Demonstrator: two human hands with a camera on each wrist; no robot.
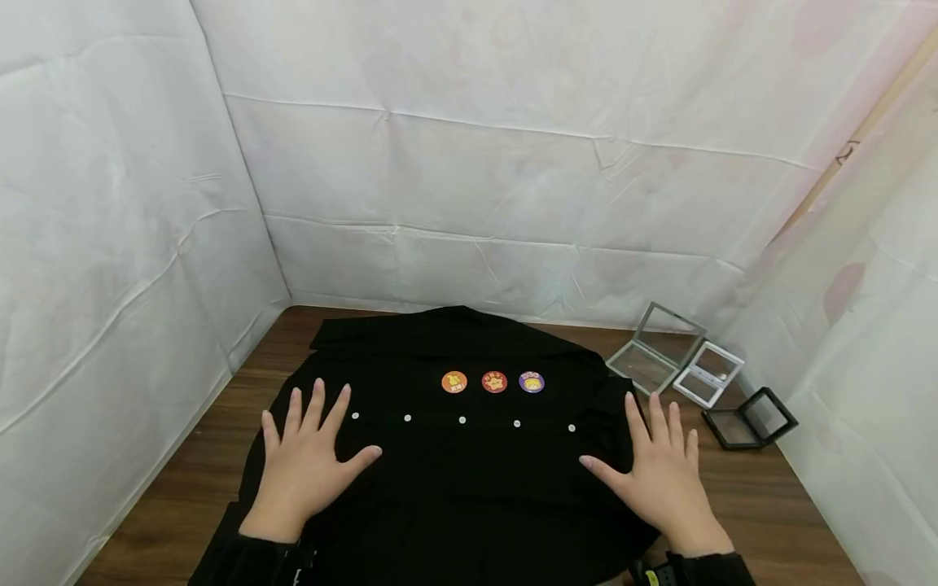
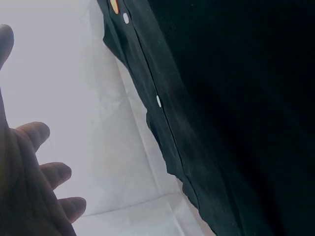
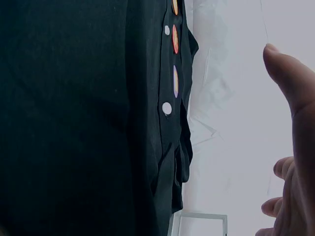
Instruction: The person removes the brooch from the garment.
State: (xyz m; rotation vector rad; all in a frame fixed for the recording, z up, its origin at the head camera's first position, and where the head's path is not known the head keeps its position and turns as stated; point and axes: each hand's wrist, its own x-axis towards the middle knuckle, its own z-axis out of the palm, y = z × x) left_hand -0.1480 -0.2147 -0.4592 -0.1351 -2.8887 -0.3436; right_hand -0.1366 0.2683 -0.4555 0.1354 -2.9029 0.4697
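Observation:
A black shirt (image 1: 454, 488) lies spread sideways on the wooden table, with a row of white buttons (image 1: 462, 420) across it. Beyond the buttons are three round stickers: an orange one (image 1: 454, 382), a red one (image 1: 494, 382) and a purple one (image 1: 531, 382). My left hand (image 1: 304, 464) is over the shirt's left part, palm down with fingers spread. Over the right edge my right hand (image 1: 663, 480) is spread the same way. Both wrist views show the fingers raised above the cloth, holding nothing.
At the right of the brown table (image 1: 791, 521) stand a grey open frame case (image 1: 648, 358), a white one (image 1: 708, 374) and a black one (image 1: 749, 423). White cloth walls (image 1: 476, 179) enclose the table at the back and both sides.

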